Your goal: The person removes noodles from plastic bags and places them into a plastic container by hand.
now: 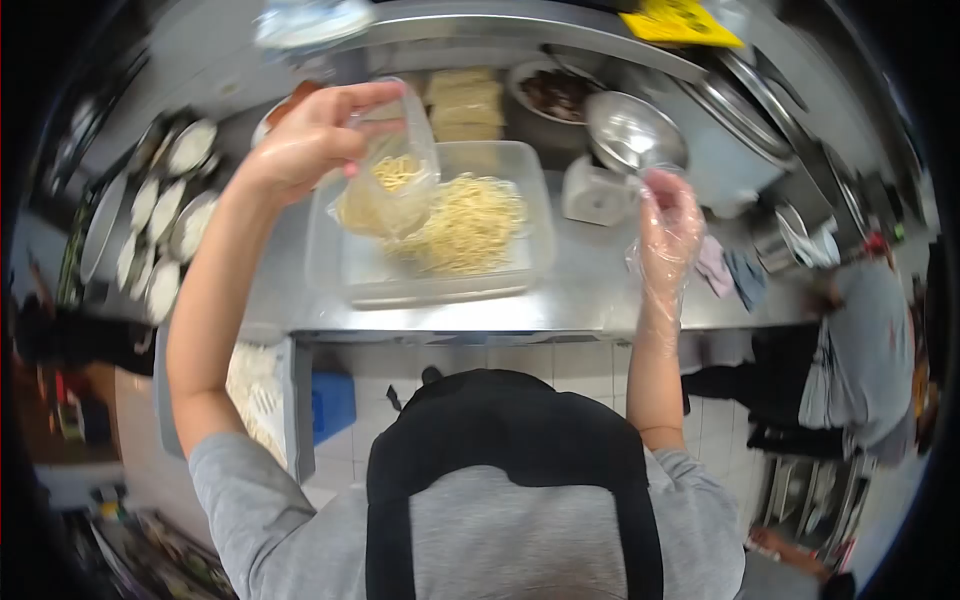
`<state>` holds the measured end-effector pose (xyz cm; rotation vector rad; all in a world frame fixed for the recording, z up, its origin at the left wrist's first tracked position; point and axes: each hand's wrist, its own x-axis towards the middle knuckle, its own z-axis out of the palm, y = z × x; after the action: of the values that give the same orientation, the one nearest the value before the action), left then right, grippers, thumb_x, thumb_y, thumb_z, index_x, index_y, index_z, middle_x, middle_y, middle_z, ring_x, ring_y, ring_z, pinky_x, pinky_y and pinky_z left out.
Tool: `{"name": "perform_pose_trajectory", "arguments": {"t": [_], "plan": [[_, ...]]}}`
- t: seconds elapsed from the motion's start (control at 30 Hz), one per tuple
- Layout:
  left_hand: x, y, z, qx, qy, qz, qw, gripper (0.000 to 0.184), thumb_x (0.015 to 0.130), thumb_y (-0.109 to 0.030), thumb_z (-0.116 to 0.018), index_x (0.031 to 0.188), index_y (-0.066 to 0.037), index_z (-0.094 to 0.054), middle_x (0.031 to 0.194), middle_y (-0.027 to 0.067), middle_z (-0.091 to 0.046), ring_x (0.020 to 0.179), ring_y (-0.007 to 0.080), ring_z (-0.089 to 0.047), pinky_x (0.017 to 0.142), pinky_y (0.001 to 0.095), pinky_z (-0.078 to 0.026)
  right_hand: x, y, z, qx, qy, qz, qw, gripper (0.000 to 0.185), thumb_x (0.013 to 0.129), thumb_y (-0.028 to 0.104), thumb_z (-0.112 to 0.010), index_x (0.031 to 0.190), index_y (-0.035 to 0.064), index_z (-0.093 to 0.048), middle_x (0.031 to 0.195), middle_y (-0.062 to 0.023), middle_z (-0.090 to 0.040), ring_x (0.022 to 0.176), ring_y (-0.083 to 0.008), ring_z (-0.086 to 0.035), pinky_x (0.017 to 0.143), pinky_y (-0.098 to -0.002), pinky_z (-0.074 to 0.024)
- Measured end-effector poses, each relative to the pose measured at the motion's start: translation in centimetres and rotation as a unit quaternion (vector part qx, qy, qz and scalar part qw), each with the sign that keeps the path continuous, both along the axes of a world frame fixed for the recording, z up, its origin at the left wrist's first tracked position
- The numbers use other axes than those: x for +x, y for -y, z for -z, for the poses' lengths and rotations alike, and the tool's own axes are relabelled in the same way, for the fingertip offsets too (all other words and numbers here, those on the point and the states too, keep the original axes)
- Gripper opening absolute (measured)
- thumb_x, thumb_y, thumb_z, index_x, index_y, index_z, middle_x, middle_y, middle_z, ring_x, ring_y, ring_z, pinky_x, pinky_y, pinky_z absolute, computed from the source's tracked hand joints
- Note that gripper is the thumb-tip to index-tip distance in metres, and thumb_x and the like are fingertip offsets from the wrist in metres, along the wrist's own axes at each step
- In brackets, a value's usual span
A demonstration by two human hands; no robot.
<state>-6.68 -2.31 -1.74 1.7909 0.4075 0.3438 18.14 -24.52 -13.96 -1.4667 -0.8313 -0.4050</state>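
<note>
My left hand [315, 140] grips the top of a clear plastic bag [415, 165], its fingers closed on the bag's edge. Some yellow noodles show inside the bag, which hangs over a translucent plastic tub [350, 270]. A loose heap of noodles [475, 225] lies in that tub. My right hand [670, 220], in a clear plastic glove, is raised over the counter to the right. Its fingers are curled together, and whether anything is between them is hidden. Close beside it stands a white scale [597, 192] with a metal bowl [635, 130] on top.
Stacked pale packets [465, 105] and a bowl of dark food [550, 92] stand behind the tub. Several white-filled bowls [192, 146] are at the left. Cloths [745, 278] lie at the right. A grey bin [300, 400] sits below the counter. Another person [860, 350] stands at the right.
</note>
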Motion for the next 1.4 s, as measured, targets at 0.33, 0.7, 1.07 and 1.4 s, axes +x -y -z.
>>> {"name": "perform_pose_trajectory", "arguments": {"t": [0.33, 0.7, 1.07, 1.4], "plan": [[-6.4, -5.9, 5.6, -0.092, 0.008, -0.048, 0.995, 0.070, 0.063, 0.013, -0.043, 0.131, 0.010, -0.024, 0.141, 0.0159, -0.023, 0.126, 0.0309, -0.032, 0.056, 0.0177, -0.047, -2.2, -19.0, 11.6, -0.597, 0.291, -0.204, 0.719, 0.029, 0.069, 0.028, -0.068, 0.087, 0.0043, -0.064, 0.085, -0.0175, -0.062, 0.082, -0.0312, -0.060, 0.074, -0.0379, -0.0478], [-8.0, -8.4, 11.6, -0.157, -0.051, 0.008, 0.986, 0.073, 0.063, 0.012, -0.043, 0.132, 0.009, -0.022, 0.143, 0.0170, -0.019, 0.128, 0.0345, -0.026, 0.060, 0.0209, -0.050, -2.1, -17.2, -15.8, -0.303, 0.094, -0.301, 0.899, 0.014, 0.081, 0.021, -0.062, 0.084, 0.0066, -0.064, 0.071, 0.0033, -0.058, 0.065, -0.0046, -0.051, 0.059, -0.0200, -0.0417], [-8.2, -8.5, 11.6, -0.147, -0.056, 0.007, 0.988, 0.073, 0.062, 0.013, -0.042, 0.132, 0.008, -0.023, 0.142, 0.0163, -0.020, 0.128, 0.0315, -0.029, 0.059, 0.0188, -0.048, -9.4, -16.3, -23.9, -0.229, 0.122, -0.282, 0.924, 0.016, 0.077, 0.013, -0.063, 0.065, 0.0055, -0.059, 0.053, 0.0026, -0.050, 0.044, -0.0031, -0.044, 0.037, -0.0161, -0.0328], [-9.0, -8.8, 12.2, -0.153, -0.041, -0.005, 0.987, 0.074, 0.061, 0.013, -0.042, 0.132, 0.010, -0.021, 0.142, 0.0173, -0.019, 0.128, 0.0353, -0.027, 0.062, 0.0211, -0.051, -1.5, -21.5, -2.3, -0.310, 0.059, -0.293, 0.903, 0.023, 0.078, 0.015, -0.064, 0.095, 0.0012, -0.060, 0.088, -0.0111, -0.063, 0.080, -0.0173, -0.060, 0.071, -0.0298, -0.0503]]}}
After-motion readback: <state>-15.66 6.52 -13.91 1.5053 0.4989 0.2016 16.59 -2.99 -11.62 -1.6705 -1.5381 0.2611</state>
